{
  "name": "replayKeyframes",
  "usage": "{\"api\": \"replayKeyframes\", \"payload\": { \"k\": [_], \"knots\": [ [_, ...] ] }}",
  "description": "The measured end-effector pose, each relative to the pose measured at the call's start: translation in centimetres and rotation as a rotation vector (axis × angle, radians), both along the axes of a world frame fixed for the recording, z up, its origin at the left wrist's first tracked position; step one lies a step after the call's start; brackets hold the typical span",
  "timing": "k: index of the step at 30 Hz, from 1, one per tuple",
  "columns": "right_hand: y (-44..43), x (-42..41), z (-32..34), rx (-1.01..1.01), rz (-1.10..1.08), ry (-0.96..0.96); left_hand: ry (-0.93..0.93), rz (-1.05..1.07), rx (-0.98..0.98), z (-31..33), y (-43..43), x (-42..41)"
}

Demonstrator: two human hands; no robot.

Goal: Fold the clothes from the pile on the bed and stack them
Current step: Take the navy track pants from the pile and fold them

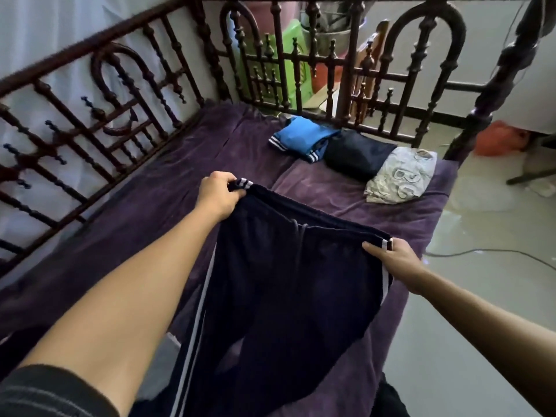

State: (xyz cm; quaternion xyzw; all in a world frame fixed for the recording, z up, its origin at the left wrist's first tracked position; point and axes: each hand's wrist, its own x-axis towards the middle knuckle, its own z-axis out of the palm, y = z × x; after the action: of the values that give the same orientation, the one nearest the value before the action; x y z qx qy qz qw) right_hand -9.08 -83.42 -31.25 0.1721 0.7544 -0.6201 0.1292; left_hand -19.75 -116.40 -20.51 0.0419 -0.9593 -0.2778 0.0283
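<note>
Above the purple bedspread [168, 206], I hold the navy track pants [285, 281] up by the waistband, stretched flat between my hands. The legs hang down toward me, with white stripes along each side seam. My left hand [218, 194] pinches one corner of the waistband, fingers curled over the striped edge. My right hand [394, 260] grips the opposite corner, thumb lying on top of the cloth. Farther up the bed, near the far rail, three folded garments lie in a touching row: a blue one [304, 138] with white-striped trim, a dark one [356, 156], and a pale patterned one [403, 174] by the mattress edge. A dark turned-wood railing [120, 94] encloses two sides, and a green stool [288, 55] stands behind it.
</note>
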Motion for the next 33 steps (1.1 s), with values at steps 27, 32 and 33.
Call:
{"api": "replayKeyframes", "payload": {
  "k": [27, 32, 33],
  "knots": [
    [11.8, -27.9, -16.0, 1.06, 0.379, -0.03, -0.581, 0.389, 0.181, -24.2, 11.6, -11.2],
    [1.0, -25.1, -14.8, 0.915, 0.808, 0.093, -0.787, 0.618, 0.178, -24.7, 5.1, 2.7],
    [-1.2, -24.0, -14.9, 0.894, 0.893, 0.113, -0.821, 0.653, 0.17, -24.8, 4.0, 5.5]
  ]
}}
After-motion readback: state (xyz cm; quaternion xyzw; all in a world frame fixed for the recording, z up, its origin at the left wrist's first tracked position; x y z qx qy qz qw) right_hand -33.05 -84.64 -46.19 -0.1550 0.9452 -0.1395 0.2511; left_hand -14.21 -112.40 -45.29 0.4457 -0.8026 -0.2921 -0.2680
